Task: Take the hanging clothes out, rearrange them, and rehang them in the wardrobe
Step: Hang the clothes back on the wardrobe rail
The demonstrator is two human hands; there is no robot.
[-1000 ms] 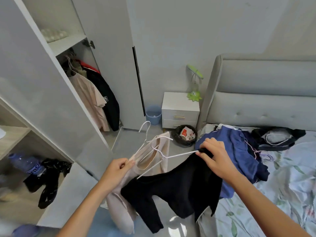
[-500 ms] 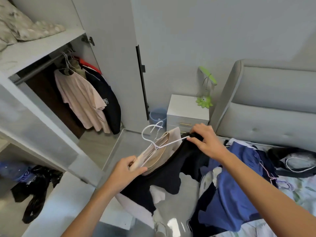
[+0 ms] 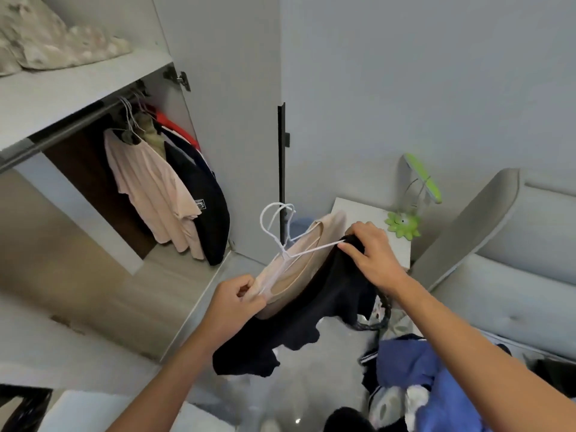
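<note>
Open grey wardrobe (image 3: 93,88), smooth panels, rail with a pale pink tee (image 3: 149,188) and dark top (image 3: 202,201) hanging; padded grey headboard (image 3: 498,244) at right. Soft black garment (image 3: 311,313) and beige garment (image 3: 299,260) droop between the hands on thin white wire hangers (image 3: 277,226); left hand (image 3: 233,304) pinches the beige shoulder and hanger end, right hand (image 3: 371,254) curls round the black collar.

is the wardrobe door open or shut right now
Open. The wardrobe door is swung aside, exposing the rail with a pink shirt and a dark garment hanging inside.
</note>
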